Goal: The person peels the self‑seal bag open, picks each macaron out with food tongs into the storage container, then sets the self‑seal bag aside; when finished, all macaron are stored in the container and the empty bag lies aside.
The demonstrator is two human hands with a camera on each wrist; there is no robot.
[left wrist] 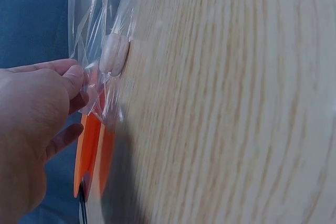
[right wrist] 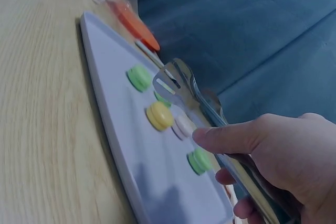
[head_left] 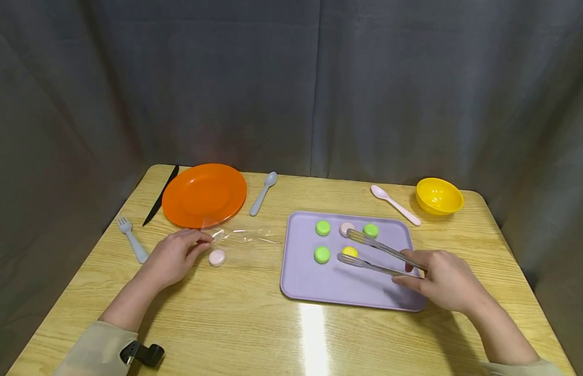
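My left hand pinches the edge of a clear plastic bag lying on the table. A pink macaron shows through the bag in the left wrist view, apparently inside it. My right hand holds metal tongs over the purple tray, their arms spread. Between and beside the tong tips are a yellow macaron and a pink macaron; whether the tips touch either is unclear. Green macarons also sit on the tray.
An orange plate stands at the back left, with a black knife, a grey fork and a grey spoon around it. At the back right are a pink spoon and a yellow bowl.
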